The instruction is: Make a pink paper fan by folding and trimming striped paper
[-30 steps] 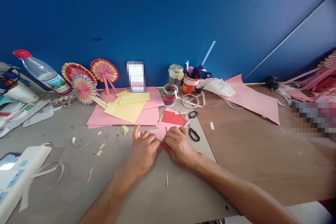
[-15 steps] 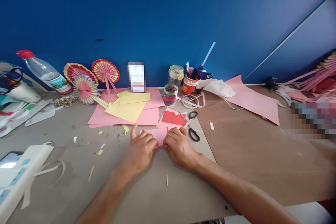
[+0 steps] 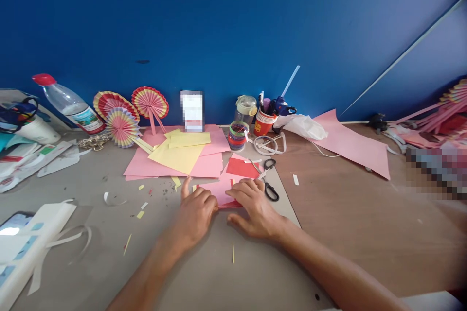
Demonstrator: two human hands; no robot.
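Note:
A pink paper (image 3: pixel 221 192) with a red edge along its front lies on the table between my hands. My left hand (image 3: pixel 196 211) has its fingers curled and pinches the left front part of this paper, its thumb side pressed down. Flat over the right part rests my right hand (image 3: pixel 257 211), fingers extended and thumb apart. Just beyond it sit a red sheet (image 3: pixel 241 167) and a pair of black-handled scissors (image 3: pixel 271 192). Yellow sheets (image 3: pixel 179 156) and larger pink sheets (image 3: pixel 134 165) are stacked farther back.
Behind stand a phone (image 3: pixel 192 112), a ribbon-filled jar (image 3: pixel 238 136), a red cup (image 3: pixel 263 122) of tools, paper fans (image 3: pixel 149 103) and a leaning bottle (image 3: pixel 78 109). Paper scraps (image 3: pixel 140 214) litter the left side. A pink sheet (image 3: pixel 355 143) lies right.
My right hand has loosened from its curled grip; its fingers now stretch over the paper and its thumb is apart. More of the paper's red front edge shows. My left hand stays put.

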